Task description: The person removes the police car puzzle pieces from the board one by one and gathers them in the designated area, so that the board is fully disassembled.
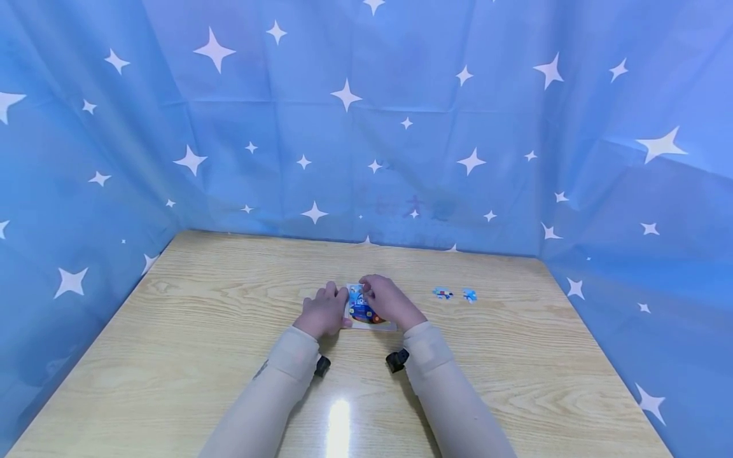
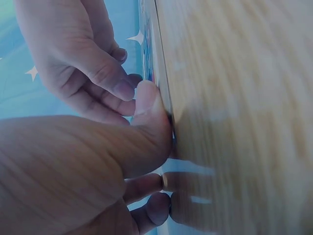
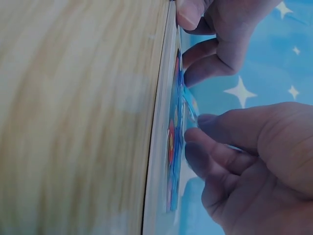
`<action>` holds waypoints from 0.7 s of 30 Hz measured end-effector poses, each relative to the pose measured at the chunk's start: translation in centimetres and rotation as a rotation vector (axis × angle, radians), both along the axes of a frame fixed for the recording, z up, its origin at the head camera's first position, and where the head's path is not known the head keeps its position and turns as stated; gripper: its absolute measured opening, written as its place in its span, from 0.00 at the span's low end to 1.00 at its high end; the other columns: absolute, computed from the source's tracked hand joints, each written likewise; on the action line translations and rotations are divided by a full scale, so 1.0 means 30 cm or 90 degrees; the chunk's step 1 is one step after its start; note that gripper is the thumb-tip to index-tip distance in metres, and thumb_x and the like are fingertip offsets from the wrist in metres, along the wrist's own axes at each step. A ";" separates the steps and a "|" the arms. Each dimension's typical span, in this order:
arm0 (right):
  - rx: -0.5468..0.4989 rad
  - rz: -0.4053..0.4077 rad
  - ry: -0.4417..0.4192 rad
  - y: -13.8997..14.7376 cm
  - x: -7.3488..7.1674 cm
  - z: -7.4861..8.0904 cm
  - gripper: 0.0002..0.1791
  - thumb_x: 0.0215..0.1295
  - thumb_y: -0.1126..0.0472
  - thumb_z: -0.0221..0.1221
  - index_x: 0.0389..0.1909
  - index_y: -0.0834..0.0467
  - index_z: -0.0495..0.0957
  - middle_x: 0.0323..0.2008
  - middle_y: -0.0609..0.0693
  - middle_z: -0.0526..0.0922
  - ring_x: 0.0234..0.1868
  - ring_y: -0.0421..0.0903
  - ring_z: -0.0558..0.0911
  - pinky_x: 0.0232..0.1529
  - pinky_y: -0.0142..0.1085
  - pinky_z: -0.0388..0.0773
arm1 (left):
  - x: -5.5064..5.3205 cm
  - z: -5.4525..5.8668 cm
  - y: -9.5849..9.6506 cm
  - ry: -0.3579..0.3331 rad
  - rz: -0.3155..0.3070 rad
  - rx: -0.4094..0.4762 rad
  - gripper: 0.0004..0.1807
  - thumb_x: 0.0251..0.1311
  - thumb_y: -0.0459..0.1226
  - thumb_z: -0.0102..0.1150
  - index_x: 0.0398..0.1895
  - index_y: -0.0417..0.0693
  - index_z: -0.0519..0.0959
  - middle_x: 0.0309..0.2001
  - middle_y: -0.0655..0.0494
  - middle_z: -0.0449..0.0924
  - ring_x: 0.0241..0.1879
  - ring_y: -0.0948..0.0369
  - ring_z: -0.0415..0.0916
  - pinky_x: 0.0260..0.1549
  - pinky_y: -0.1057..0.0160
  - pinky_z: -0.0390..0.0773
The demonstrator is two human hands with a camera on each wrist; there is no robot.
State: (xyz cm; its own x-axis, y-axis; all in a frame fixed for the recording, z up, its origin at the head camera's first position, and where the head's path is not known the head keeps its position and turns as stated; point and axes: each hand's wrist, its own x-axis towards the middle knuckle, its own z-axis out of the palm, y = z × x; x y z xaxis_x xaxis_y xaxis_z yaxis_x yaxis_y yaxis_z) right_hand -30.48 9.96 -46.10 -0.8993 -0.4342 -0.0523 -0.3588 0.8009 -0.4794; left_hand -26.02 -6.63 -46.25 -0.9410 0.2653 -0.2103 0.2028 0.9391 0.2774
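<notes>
A jigsaw puzzle [image 1: 362,310] with a blue picture lies in a white-rimmed board at the middle of the table. My left hand [image 1: 324,310] rests against the board's left side, and its thumb [image 2: 146,98] presses the rim at the near corner. Over the picture's upper part, my right hand [image 1: 389,299] pinches a small light-blue puzzle piece [image 3: 190,105] between thumb and fingertips. That piece is tilted, close to the picture's surface. The right hand covers the upper right of the puzzle in the head view.
To the right of the board lie loose puzzle pieces [image 1: 443,292], with another light-blue piece [image 1: 469,295] beside them. Blue cloth [image 1: 275,127] with white stars hangs behind and along both sides of the wooden table [image 1: 172,356].
</notes>
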 end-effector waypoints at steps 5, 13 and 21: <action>0.011 0.002 0.009 -0.007 0.000 0.006 0.20 0.71 0.69 0.60 0.63 0.65 0.77 0.48 0.57 0.82 0.50 0.51 0.82 0.54 0.44 0.79 | 0.004 0.008 0.000 0.002 -0.004 0.000 0.37 0.66 0.53 0.62 0.71 0.45 0.64 0.53 0.46 0.63 0.48 0.52 0.65 0.47 0.46 0.70; -0.017 -0.018 0.003 -0.012 -0.009 -0.010 0.19 0.70 0.70 0.62 0.61 0.64 0.78 0.41 0.52 0.83 0.43 0.46 0.81 0.50 0.43 0.80 | 0.003 0.006 -0.002 -0.002 -0.004 -0.009 0.38 0.66 0.53 0.61 0.73 0.45 0.63 0.55 0.47 0.63 0.52 0.51 0.66 0.49 0.46 0.70; -0.041 -0.034 0.032 -0.010 -0.014 -0.031 0.17 0.68 0.70 0.63 0.57 0.64 0.81 0.41 0.53 0.85 0.44 0.48 0.84 0.49 0.43 0.80 | 0.000 0.001 -0.004 0.003 -0.007 -0.009 0.37 0.66 0.53 0.62 0.70 0.45 0.65 0.51 0.48 0.63 0.48 0.52 0.65 0.45 0.46 0.70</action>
State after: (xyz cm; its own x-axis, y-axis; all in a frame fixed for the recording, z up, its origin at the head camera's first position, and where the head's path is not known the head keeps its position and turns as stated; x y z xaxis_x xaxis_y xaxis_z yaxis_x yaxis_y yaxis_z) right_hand -30.90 9.66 -47.04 -0.9223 -0.3859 0.0191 -0.3404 0.7881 -0.5129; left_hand -26.01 -6.74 -46.21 -0.9388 0.2730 -0.2103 0.2147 0.9407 0.2626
